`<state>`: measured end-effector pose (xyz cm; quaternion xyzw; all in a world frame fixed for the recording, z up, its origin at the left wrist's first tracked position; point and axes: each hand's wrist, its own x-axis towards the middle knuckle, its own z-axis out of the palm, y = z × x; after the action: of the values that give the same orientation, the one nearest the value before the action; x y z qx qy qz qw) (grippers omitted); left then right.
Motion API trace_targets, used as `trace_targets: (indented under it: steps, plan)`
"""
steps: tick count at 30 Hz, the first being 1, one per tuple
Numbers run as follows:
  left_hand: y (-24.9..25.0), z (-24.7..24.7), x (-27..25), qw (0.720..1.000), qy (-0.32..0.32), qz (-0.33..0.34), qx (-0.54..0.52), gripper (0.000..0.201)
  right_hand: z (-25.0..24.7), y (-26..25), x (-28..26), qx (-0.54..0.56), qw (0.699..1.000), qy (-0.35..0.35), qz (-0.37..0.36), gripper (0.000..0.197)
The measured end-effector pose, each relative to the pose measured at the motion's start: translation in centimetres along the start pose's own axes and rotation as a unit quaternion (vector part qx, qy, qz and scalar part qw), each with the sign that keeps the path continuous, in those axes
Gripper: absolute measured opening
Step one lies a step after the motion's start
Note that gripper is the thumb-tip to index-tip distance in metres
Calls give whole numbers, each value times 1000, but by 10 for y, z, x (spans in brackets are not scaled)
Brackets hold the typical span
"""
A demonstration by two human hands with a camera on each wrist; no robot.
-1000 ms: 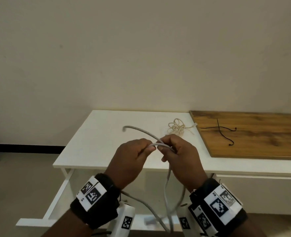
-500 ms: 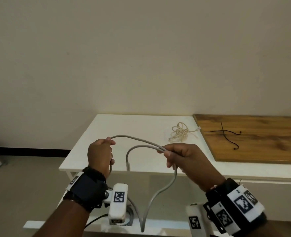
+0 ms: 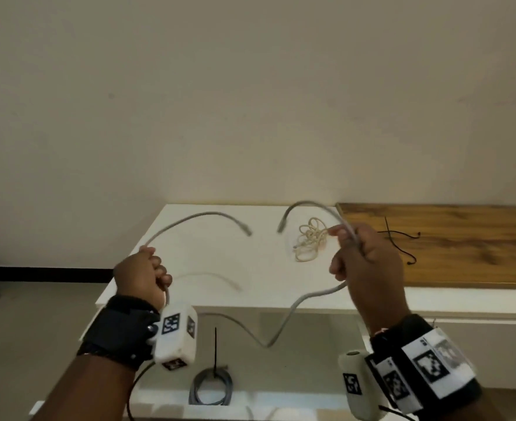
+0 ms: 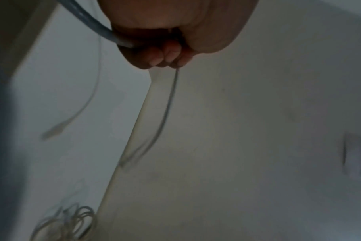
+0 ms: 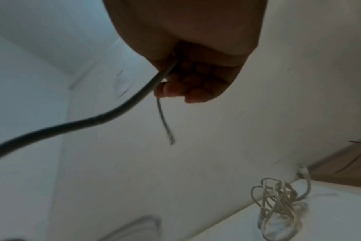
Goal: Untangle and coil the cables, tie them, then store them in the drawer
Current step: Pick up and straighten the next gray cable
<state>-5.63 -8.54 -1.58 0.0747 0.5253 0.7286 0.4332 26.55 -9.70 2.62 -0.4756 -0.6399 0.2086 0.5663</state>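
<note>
A grey cable (image 3: 284,322) runs between my two hands and sags below the white table's (image 3: 220,268) front edge. My left hand (image 3: 141,276) grips it near one end, whose plug (image 3: 246,230) arcs up over the table. My right hand (image 3: 363,259) grips the other end, and that plug (image 3: 281,227) curls over to the left. The wrist views show both fists closed round the grey cable (image 4: 105,31) (image 5: 122,107). A tangled beige cable (image 3: 310,243) (image 5: 278,194) lies on the table by my right hand. A tied grey coil (image 3: 211,387) lies in the open drawer (image 3: 171,405) below.
A wooden board (image 3: 463,247) covers the table's right part, and loose black ties (image 3: 402,241) lie on it. A plain wall stands behind the table. The floor shows at the left.
My hands have pulled apart, left going left and right going right. The grey cable, bunched between them before, now stretches out with both free ends swinging up over the table.
</note>
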Motion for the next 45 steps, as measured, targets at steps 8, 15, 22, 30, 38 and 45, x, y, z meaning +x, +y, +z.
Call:
trace_targets:
  steps: [8,15,22,30,38,45]
  plan:
    - [36,-5,-24,987,-134,23,-90,25,-92,32,32,121,952,264,92,25]
    - [32,10,-59,971,-229,-22,-61,30,-181,87,3,-114,919,197,322,28]
    - [-15,47,-131,943,-323,42,70,32,-186,124,-25,-342,802,-29,489,49]
    - [-32,61,-154,925,-374,41,52,43,-88,-60,35,-337,916,-215,35,31]
    - [-25,56,-141,928,-372,0,-5,48,15,-85,15,-355,880,-315,-12,17]
    - [-5,45,-136,901,-336,151,231,38,-3,-75,41,-355,906,-230,-17,15]
